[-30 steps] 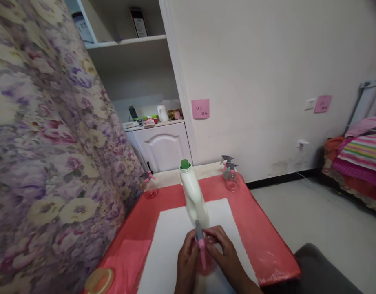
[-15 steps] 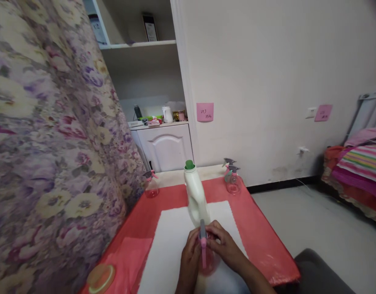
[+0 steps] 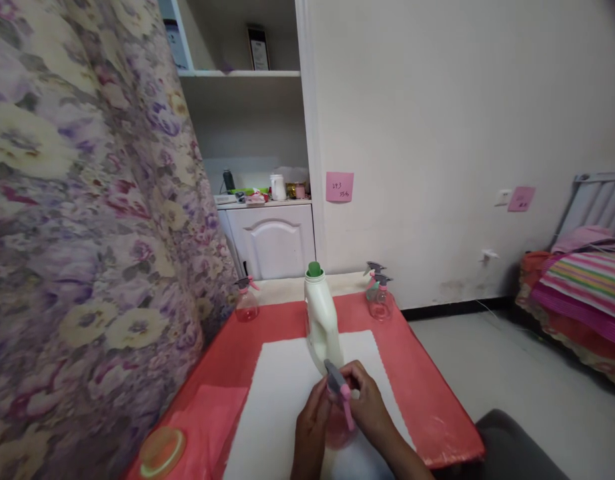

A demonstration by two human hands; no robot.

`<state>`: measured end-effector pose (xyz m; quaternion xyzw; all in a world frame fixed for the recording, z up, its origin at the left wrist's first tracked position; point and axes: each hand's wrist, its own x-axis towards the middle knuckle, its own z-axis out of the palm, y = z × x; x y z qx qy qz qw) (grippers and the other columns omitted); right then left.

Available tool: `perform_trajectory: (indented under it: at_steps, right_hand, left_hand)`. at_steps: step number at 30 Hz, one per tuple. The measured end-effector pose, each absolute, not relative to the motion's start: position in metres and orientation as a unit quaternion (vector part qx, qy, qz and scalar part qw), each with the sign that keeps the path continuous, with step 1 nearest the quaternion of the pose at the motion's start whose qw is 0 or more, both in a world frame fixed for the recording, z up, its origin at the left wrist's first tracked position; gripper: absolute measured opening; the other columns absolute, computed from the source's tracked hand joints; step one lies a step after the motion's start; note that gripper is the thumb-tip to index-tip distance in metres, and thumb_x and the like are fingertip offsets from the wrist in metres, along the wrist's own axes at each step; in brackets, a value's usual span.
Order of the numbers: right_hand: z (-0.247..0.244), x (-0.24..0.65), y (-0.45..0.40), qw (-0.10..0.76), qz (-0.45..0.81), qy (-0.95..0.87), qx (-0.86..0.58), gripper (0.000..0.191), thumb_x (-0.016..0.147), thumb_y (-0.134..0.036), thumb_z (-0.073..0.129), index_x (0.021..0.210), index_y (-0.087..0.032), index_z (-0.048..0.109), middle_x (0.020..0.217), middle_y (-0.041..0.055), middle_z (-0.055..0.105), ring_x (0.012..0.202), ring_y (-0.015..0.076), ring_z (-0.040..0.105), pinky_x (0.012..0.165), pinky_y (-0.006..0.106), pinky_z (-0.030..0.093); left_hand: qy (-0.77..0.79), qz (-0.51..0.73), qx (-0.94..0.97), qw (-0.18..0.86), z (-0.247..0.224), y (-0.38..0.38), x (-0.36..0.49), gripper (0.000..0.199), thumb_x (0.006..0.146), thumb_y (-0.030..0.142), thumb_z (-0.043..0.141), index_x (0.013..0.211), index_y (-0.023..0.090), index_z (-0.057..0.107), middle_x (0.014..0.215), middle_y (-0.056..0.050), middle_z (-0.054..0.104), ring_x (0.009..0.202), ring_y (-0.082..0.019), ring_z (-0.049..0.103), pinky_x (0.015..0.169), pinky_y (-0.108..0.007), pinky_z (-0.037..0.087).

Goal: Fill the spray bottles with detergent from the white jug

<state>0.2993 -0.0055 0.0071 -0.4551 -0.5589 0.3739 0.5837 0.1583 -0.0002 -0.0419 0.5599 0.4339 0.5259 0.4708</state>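
Both hands are on a clear spray bottle (image 3: 340,433) with a grey and pink spray head (image 3: 339,385), over a white sheet (image 3: 282,373). My left hand (image 3: 312,420) has its fingers pressed against the left side of the bottle's neck. At the right of the spray head, my right hand (image 3: 366,403) is closed round the collar. The spray head is tilted, its pink trigger pointing down to the right. Just behind the hands stands a large pale green jug (image 3: 321,317) with a green opening.
One spray bottle (image 3: 247,307) stands at the back left of the red-covered table (image 3: 422,387), two more (image 3: 381,307) at the back right. A round lid-like object (image 3: 162,452) lies front left. A floral curtain (image 3: 97,233) hangs along the left.
The spray head has turned, its trigger swinging from straight towards me to the lower right. My right hand's fingers have shifted round the collar. The camera view has shifted slightly.
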Motion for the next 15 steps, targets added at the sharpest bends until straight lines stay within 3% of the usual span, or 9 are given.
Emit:
perform_trajectory:
  at_steps: [5,10,15]
  right_hand:
    - [-0.001,0.292,-0.005,0.6,0.366,-0.531,-0.473,0.02,0.065,-0.031,0.069,0.074,-0.022,0.053,0.067,-0.0055,0.045,0.065,0.0159,0.045,0.06,0.026,0.039]
    - [-0.002,0.292,-0.003,0.59,0.376,-0.532,-0.478,0.024,0.065,-0.028,0.071,0.073,-0.022,0.05,0.066,-0.0063,0.048,0.063,0.0145,0.045,0.058,0.025,0.038]
    - [0.011,0.299,-0.003,0.567,0.377,-0.573,-0.456,0.023,0.064,-0.028,0.074,0.078,-0.02,0.059,0.073,-0.0053,0.048,0.065,0.014,0.046,0.061,0.025,0.037]
  left_hand:
    - [0.421,0.542,0.543,0.484,-0.054,0.0,0.158,0.053,0.077,0.046,0.066,0.125,0.021,0.063,0.131,-0.008,0.064,0.124,-0.029,0.056,0.108,-0.041,0.042]
    - [0.411,0.551,0.546,0.479,-0.058,-0.001,0.162,0.051,0.081,0.046,0.063,0.125,0.022,0.062,0.131,-0.009,0.064,0.123,-0.03,0.057,0.108,-0.042,0.043]
    - [0.413,0.549,0.548,0.477,-0.056,-0.002,0.164,0.049,0.081,0.048,0.063,0.123,0.022,0.063,0.132,-0.008,0.064,0.124,-0.029,0.056,0.107,-0.041,0.043]
